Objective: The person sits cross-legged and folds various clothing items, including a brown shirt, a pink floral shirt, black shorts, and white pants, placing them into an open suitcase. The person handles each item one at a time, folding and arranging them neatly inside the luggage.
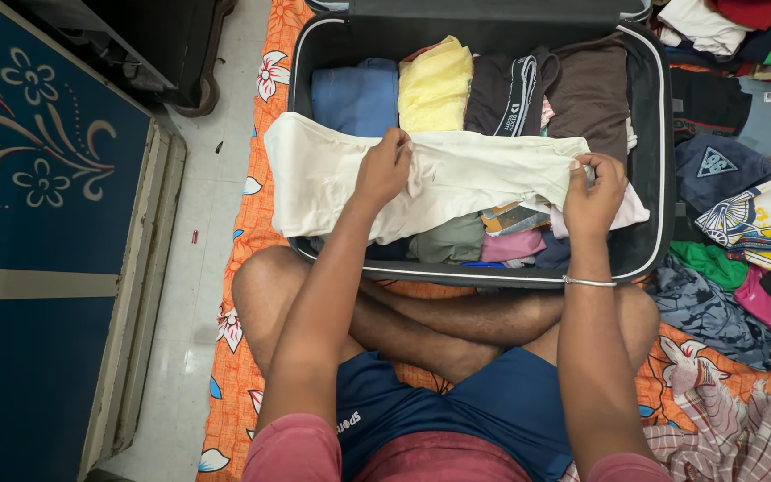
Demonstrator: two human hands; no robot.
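1. Head view, looking down: a person sits cross-legged on an orange flowered bedsheet (243, 375) spread on the floor, facing an open black suitcase (649, 161).
2. The left hand (384, 170) is closed on a folded cream-white garment (332, 178), its grip pinching the cloth near the garment's far edge.
3. The right hand (592, 192), with a thin metal bangle (589, 282) on the wrist, has its grip closed on the right end of the same garment.
4. The cream-white garment lies stretched across the middle of the suitcase, from left to right, its left end hanging over the suitcase's left wall.
5. Beyond it, packed along the far side of the suitcase, stand a blue folded cloth (354, 96), a yellow one (436, 85), a black one with a white stripe (506, 94) and a dark brown one (592, 89).
6. Under the garment's near edge, green-grey, pink and patterned clothes show.
7. To the right of the suitcase lies a loose pile of mixed clothes (742, 205).
8. At the left stands a dark blue cabinet door (37, 223) painted with flowers.
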